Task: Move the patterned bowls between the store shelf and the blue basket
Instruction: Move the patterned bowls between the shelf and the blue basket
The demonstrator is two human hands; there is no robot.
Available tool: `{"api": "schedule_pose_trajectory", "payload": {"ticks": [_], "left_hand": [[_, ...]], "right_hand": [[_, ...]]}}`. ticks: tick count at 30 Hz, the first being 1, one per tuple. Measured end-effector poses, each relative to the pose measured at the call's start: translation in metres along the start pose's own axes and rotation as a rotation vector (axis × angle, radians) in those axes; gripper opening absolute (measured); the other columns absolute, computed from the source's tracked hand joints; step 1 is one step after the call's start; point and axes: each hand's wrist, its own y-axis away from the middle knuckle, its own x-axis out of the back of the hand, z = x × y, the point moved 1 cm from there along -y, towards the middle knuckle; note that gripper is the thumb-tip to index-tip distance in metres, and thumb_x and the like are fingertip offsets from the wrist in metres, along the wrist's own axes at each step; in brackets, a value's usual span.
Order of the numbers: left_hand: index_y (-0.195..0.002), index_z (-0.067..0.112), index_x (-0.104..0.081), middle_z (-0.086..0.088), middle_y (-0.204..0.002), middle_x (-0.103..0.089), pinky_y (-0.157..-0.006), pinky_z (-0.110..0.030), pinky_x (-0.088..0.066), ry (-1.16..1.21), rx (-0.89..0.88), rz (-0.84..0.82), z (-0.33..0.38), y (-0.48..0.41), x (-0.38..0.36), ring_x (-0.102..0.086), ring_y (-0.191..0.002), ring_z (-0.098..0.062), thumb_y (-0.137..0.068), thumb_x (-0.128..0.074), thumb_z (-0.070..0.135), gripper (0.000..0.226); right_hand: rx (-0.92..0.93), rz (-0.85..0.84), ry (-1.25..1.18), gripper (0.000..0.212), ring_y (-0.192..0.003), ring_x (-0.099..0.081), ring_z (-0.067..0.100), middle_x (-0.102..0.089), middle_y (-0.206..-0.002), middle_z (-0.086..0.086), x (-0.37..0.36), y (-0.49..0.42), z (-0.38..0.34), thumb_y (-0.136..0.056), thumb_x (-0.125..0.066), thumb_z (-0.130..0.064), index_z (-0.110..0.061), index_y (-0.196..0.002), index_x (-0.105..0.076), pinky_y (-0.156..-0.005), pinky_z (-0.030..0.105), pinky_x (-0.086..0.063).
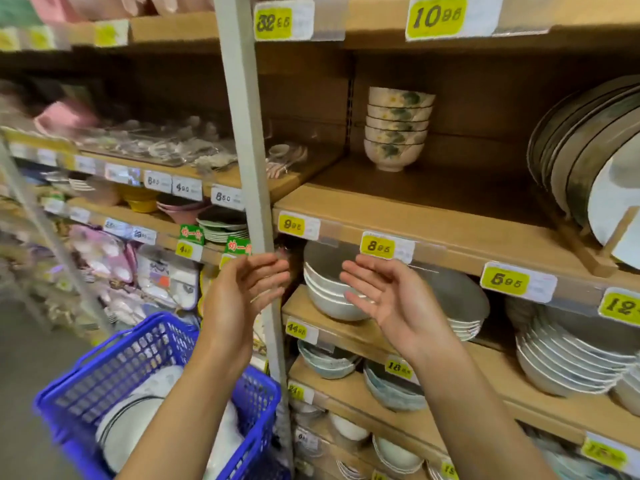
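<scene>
facing inward with palms empty, the left hand (pixel 247 289) and right hand (pixel 384 299) are raised below the patterned bowls (pixel 396 128), stacked upright, nearer the right.

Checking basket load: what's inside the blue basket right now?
The blue basket holds pale, dark-rimmed dishes, blurred, so neither count nor pattern is readable. The left forearm covers the basket's middle, so what lies beneath it is hidden.
</scene>
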Motion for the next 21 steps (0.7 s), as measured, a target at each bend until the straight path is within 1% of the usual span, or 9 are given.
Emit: {"api": "schedule_pose_trajectory", "payload": {"ticks": [2,4,8,11,13,15,18,19,21], "left_hand": [[-0.099,0.005,-0.067,-0.013,-0.095,-0.075,-0.085,-0.036,-0.053,-0.012,0.014,0.073,-0.004,0.018,0.04,-0.071,-0.09,-0.024,-0.1,-0.032,0.025,0.04],[-0.098,0.005,-0.066,-0.011,-0.094,-0.076,-0.085,-0.036,-0.053,-0.021,0.03,0.156,-0.004,0.033,0.082,-0.07,-0.088,-0.023,-0.099,-0.033,0.023,0.038],[-0.093,0.006,-0.065,-0.01,-0.086,-0.075,-0.086,-0.039,-0.049,0.003,0.044,0.292,0.001,0.05,0.157,-0.068,-0.084,-0.023,-0.098,-0.034,0.02,0.035],[-0.094,0.003,-0.065,-0.016,-0.094,-0.072,-0.09,-0.043,-0.048,0.002,0.052,0.371,0.011,0.057,0.215,-0.065,-0.088,-0.028,-0.097,-0.034,0.018,0.034],[-0.096,0.001,-0.064,-0.019,-0.098,-0.07,-0.085,-0.04,-0.049,-0.03,0.075,0.428,0.017,0.061,0.252,-0.064,-0.087,-0.029,-0.096,-0.035,0.017,0.033],[-0.095,0.001,-0.064,-0.017,-0.095,-0.07,-0.076,-0.034,-0.05,-0.067,0.1,0.466,0.021,0.064,0.289,-0.063,-0.081,-0.026,-0.096,-0.035,0.016,0.033],[-0.091,0.004,-0.065,-0.012,-0.088,-0.071,-0.069,-0.03,-0.048,-0.141,0.159,0.482,0.025,0.065,0.338,-0.062,-0.074,-0.021,-0.097,-0.034,0.017,0.033],[-0.09,0.005,-0.065,-0.011,-0.087,-0.071,-0.068,-0.03,-0.047,-0.156,0.179,0.489,0.026,0.064,0.354,-0.062,-0.074,-0.021,-0.097,-0.034,0.017,0.034],[-0.09,0.005,-0.065,-0.011,-0.087,-0.071,-0.069,-0.031,-0.047,-0.167,0.22,0.497,0.026,0.061,0.381,-0.062,-0.074,-0.022,-0.098,-0.034,0.018,0.034]], "right_hand": [[-0.087,-0.035,0.007,0.027,-0.098,-0.071,0.025,-0.073,-0.103,0.015,-0.014,0.005,0.03,-0.096,-0.043,-0.015,-0.003,-0.107,-0.064,-0.091,0.039,-0.053],[-0.171,-0.072,0.054,0.027,-0.094,-0.071,0.023,-0.074,-0.101,0.013,-0.033,0.009,0.063,-0.096,-0.041,-0.017,-0.005,-0.104,-0.064,-0.087,0.037,-0.053],[-0.266,-0.138,0.163,0.024,-0.087,-0.07,0.023,-0.074,-0.099,0.014,-0.072,0.011,0.124,-0.095,-0.044,-0.016,-0.005,-0.1,-0.064,-0.083,0.034,-0.052],[-0.291,-0.148,0.269,0.021,-0.081,-0.071,0.022,-0.075,-0.093,0.013,-0.106,0.006,0.17,-0.093,-0.048,-0.016,-0.005,-0.095,-0.067,-0.082,0.034,-0.052],[-0.3,-0.136,0.335,0.022,-0.081,-0.071,0.021,-0.075,-0.091,0.012,-0.123,0.002,0.201,-0.093,-0.047,-0.016,-0.006,-0.095,-0.067,-0.079,0.033,-0.052],[-0.328,-0.122,0.388,0.022,-0.082,-0.071,0.02,-0.076,-0.088,0.009,-0.141,-0.003,0.235,-0.094,-0.047,-0.016,-0.008,-0.096,-0.067,-0.076,0.032,-0.053],[-0.378,-0.081,0.436,0.02,-0.081,-0.071,0.019,-0.076,-0.086,0.006,-0.159,-0.01,0.283,-0.094,-0.048,-0.017,-0.009,-0.096,-0.067,-0.071,0.031,-0.052],[-0.39,-0.06,0.452,0.02,-0.081,-0.071,0.019,-0.076,-0.086,0.007,-0.164,-0.012,0.299,-0.094,-0.049,-0.017,-0.009,-0.095,-0.067,-0.071,0.032,-0.053],[-0.41,-0.022,0.487,0.021,-0.082,-0.07,0.021,-0.076,-0.088,0.007,-0.17,-0.017,0.327,-0.094,-0.048,-0.018,-0.009,-0.095,-0.067,-0.079,0.036,-0.052]]}}
